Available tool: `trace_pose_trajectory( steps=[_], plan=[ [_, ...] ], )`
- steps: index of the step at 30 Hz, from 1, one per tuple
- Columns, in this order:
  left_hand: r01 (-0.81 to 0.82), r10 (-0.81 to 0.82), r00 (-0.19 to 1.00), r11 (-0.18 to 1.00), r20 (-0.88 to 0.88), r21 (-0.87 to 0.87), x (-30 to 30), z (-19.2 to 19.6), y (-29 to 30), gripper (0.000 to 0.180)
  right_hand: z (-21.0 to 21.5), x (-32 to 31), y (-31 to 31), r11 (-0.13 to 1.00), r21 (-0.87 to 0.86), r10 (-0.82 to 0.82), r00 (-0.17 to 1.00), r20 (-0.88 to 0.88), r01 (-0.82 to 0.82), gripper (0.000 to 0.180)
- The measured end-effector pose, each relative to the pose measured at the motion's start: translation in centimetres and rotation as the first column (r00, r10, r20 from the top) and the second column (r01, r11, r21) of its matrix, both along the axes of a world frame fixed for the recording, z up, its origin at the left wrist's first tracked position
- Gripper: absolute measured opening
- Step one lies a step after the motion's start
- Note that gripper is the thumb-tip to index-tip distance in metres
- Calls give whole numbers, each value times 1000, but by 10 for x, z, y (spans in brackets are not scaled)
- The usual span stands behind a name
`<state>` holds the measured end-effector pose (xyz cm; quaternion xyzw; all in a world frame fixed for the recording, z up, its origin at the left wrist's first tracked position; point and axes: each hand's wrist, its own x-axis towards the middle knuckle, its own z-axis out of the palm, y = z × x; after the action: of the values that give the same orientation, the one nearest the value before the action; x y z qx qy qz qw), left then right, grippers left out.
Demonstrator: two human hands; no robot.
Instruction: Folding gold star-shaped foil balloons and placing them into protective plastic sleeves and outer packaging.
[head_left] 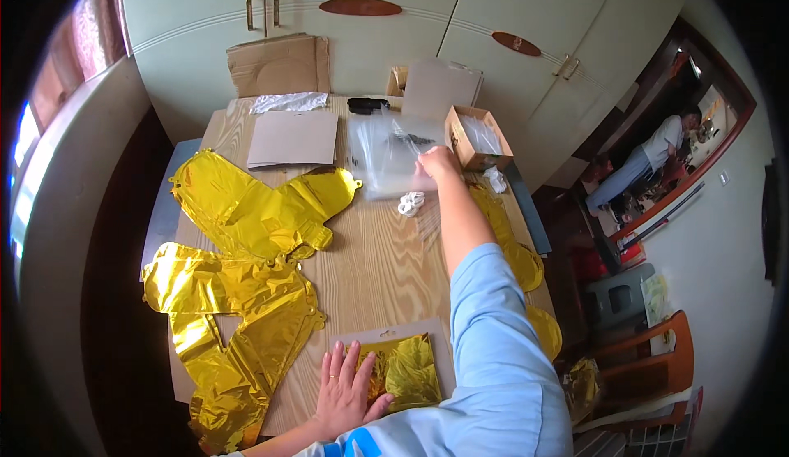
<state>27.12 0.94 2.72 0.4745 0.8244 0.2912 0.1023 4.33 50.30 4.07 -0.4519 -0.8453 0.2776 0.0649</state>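
Observation:
My left hand [349, 391] lies with its fingers spread on a folded gold foil balloon [411, 366]. That balloon rests on a grey card [442, 350] with a hang hole at its top, at the table's near edge. Far across the table, my right hand [438, 163] is closed on the edge of a clear plastic bag [417, 140], on a pile of such bags [378, 157]. A small bundle of white ribbon or string [411, 203] lies just in front of the pile.
Flat gold foil balloons [238, 210] cover the left side; more gold foil [514, 243] lies right, partly behind my arm. Grey cards [292, 138], an open cardboard box [481, 138] and a black item [367, 105] stand or lie at the back. A chair [678, 350] is at right.

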Motion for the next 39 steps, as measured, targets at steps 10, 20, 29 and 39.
trace_pose_trajectory(
  steps=[10,20,29,39],
  plan=[
    [15,-16,998,1000,59,14,1,2,0,77,75,-1,-10,951,251,285,821,-496,-178,23],
    [-40,114,987,852,-111,522,-23,36,-16,49,128,95,-204,829,343,541,788,-295,-441,19],
    [-180,171,747,982,-643,51,-71,106,10,45,63,174,-300,749,190,662,732,-163,-635,21],
    [-167,239,909,959,-342,229,-110,14,11,31,52,250,-297,846,157,516,708,-482,-510,23]
  ],
)
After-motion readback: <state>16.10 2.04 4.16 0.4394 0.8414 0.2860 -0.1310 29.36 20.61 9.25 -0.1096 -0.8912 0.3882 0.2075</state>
